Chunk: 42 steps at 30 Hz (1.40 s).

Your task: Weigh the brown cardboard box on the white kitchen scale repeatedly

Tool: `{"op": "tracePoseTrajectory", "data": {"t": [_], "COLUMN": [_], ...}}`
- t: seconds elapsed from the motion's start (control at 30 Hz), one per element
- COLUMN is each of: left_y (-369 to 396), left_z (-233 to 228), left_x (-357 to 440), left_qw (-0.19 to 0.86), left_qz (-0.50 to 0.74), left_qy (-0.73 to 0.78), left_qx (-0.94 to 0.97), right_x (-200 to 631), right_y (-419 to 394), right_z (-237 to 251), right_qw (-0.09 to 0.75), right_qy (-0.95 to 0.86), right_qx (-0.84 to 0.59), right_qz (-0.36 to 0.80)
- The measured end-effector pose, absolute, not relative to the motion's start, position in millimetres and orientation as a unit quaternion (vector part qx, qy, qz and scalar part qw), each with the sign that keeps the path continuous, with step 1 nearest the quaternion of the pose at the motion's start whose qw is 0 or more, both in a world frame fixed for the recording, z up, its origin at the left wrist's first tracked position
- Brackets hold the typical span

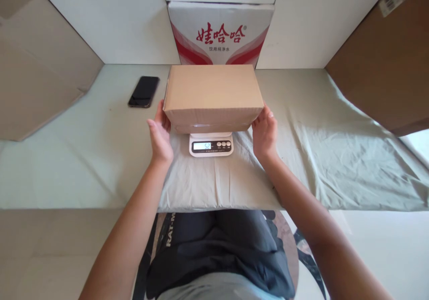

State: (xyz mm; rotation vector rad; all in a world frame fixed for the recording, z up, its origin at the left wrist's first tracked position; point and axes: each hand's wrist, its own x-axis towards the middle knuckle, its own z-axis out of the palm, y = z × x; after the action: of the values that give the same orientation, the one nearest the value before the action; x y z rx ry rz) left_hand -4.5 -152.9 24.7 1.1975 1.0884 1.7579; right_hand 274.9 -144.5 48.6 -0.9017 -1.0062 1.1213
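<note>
A closed brown cardboard box [214, 87] is held level between my two hands, over a small white kitchen scale [211, 150]. The box hides the scale's platform, so I cannot tell whether it rests fully on it. The lit display seems to read 52. My left hand [161, 137] is at the box's left side, thumb up and apart, the fingers partly hidden behind the box. Against the right side lies my right hand [265, 132], its fingers curled at the lower edge. A strip of clear tape shows along the box's front.
A black smartphone [144, 91] lies left of the box on the pale green cloth [110, 157]. Behind stands a white and red carton [221, 34] against white panels. Large cardboard pieces flank both sides, one left [40, 67] and one right [385, 63].
</note>
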Motion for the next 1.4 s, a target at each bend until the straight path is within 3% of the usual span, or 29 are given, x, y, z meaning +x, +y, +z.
{"op": "tracePoseTrajectory", "data": {"t": [1.4], "left_y": [-156], "left_z": [24], "left_x": [12], "left_qw": [0.369], "left_qz": [0.689], "left_qy": [0.388], "left_qx": [0.488], "right_x": [265], "right_y": [-148], "right_z": [50], "right_qw": [0.613], "right_qy": [-0.536], "right_qx": [-0.349], "right_qz": [0.464]}}
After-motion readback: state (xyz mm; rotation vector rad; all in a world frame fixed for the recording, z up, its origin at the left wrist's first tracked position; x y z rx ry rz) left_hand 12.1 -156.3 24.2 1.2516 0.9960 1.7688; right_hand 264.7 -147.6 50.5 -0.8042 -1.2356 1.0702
